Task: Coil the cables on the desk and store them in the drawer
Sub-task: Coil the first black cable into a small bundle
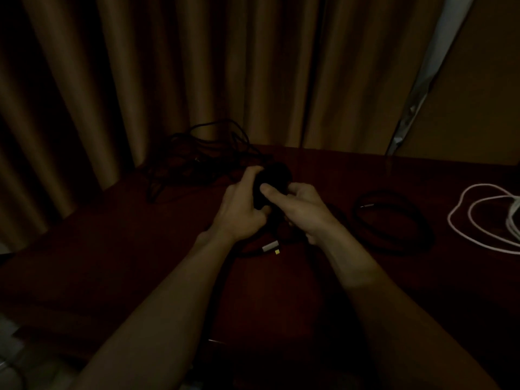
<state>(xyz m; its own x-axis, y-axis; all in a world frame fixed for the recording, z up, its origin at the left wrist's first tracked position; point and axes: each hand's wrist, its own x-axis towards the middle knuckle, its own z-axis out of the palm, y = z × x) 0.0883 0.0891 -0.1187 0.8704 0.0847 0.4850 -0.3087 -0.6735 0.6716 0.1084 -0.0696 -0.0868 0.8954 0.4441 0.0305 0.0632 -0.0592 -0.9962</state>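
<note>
At the middle of the dark red desk (140, 249) both hands close together on one small black cable bundle (277, 175) — the left hand (242, 206) curls round its left side, the right hand (301, 212) grips it with the thumb pressed on the near face. Just below them, at 6 o'clock, a loose black cable end lies on the desk, showing a silver plug (270, 245) with a yellow tip. At 11 o'clock from the hands a tangle of black cables (197, 161) sits against the curtain (253, 66). At 3 o'clock lies a black coil (389, 194), and past it, by the frame's right edge — a white cable (512, 218) in loose loops
</note>
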